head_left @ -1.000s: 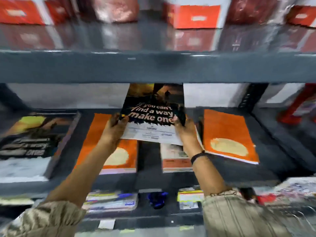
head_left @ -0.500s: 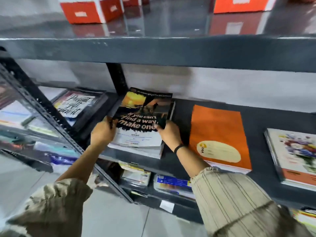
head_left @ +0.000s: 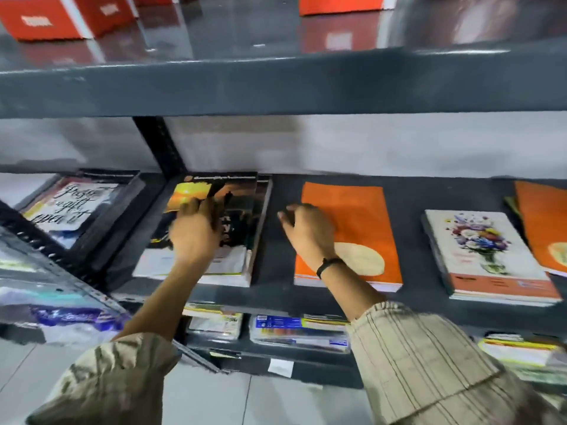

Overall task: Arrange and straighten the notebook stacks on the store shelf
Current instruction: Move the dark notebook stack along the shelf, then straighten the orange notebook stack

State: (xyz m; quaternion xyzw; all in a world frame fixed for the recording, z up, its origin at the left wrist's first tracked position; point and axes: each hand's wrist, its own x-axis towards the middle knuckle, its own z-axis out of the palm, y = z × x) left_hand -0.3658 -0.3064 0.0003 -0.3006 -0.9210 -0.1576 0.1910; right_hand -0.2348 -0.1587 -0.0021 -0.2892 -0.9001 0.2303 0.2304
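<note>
A stack of dark sunset-cover notebooks [head_left: 242,216] lies on the grey middle shelf [head_left: 276,289], pushed back near the upright post. My left hand [head_left: 194,231] rests flat on its top cover, fingers spread and blurred. To its right lies an orange notebook stack [head_left: 362,216]. My right hand [head_left: 306,228] hovers over that stack's left edge with fingers loosely curled, holding nothing. A black band circles that wrist.
A floral-cover stack [head_left: 487,256] and another orange stack [head_left: 543,222] lie further right. A lettered-cover stack [head_left: 76,204] sits left of the black post [head_left: 159,148]. Red boxes [head_left: 46,16] stand on the upper shelf. Packaged stationery [head_left: 300,332] fills the lower shelf.
The sunset notebook went down onto its stack and both hands let go of it. My left hand now lies on the cover; my right hand moved right to the orange stack.
</note>
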